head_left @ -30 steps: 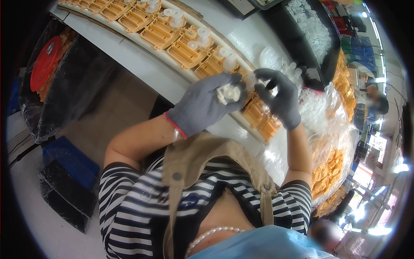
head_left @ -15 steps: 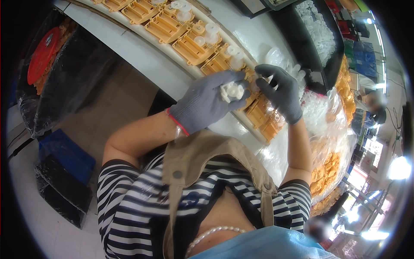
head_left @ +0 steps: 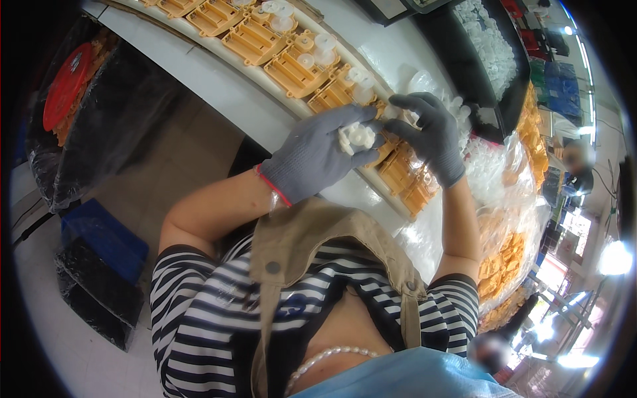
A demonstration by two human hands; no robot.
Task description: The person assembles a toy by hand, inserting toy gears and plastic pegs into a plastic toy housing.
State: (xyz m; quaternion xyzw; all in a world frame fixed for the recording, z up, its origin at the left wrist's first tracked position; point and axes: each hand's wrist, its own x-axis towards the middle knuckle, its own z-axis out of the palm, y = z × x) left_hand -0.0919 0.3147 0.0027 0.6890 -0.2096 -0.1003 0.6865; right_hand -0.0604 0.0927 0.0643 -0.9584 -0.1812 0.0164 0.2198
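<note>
My left hand point(head_left: 308, 152), in a grey glove with a red cuff edge, cups several small white plastic parts point(head_left: 358, 136), its fingers curled beside them. To the right, my right hand point(head_left: 431, 136), gloved in grey too, has thumb and forefinger bent toward each other above the row. A small pale part point(head_left: 413, 118) shows between those fingers; its exact kind cannot be made out. Below both hands runs a line of yellow-orange plastic housings point(head_left: 296, 71) with open compartments. Clear and white gear wheels point(head_left: 324, 44) sit on several of them. My hands hide the housings directly underneath.
A black tray point(head_left: 458, 50) of translucent small parts stands at the far right. Clear plastic bags point(head_left: 504, 172) and heaped orange parts point(head_left: 501, 265) lie right of my right arm. On the left are a red lid point(head_left: 66, 86) and a blue bin point(head_left: 106, 235).
My right hand has shifted slightly left and up. The left hand stays nearly in place, with the white parts turned a little in its hold.
</note>
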